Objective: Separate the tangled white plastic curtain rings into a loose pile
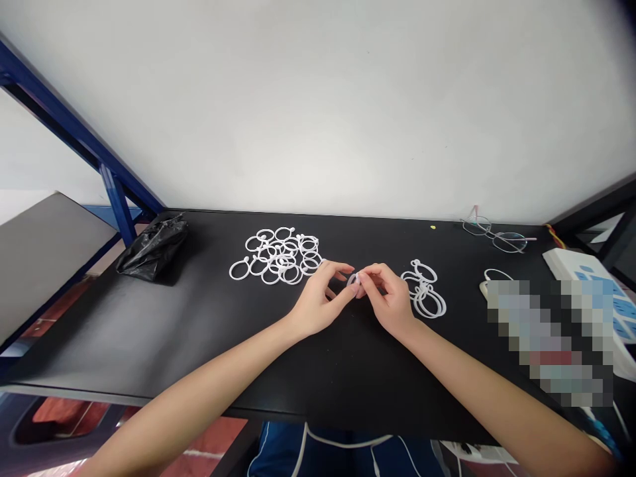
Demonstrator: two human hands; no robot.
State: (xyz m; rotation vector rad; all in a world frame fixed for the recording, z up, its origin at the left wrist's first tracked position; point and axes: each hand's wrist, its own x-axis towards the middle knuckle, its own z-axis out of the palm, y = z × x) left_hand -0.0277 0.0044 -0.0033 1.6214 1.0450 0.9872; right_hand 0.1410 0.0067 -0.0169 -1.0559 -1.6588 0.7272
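Both hands meet over the middle of the black table, around one white curtain ring (350,280). My left hand (320,295) is closed on the ring's left side, between thumb and fingers. With thumb and fingertips, my right hand (390,296) pinches the ring near its small knob. Part of the ring is hidden behind the fingers. Just left of my left hand lies a loose pile of similar white rings (278,260), each with a small eyelet. Beside my right hand, a smaller cluster of white rings (428,302) overlaps on the table.
A crumpled black plastic bag (156,248) lies at the table's left end. Eyeglasses (507,242) rest at the back right. A white power strip (591,278) and a blurred-out object (546,344) occupy the right side. The wall (318,119) borders the table's (199,318) back edge.
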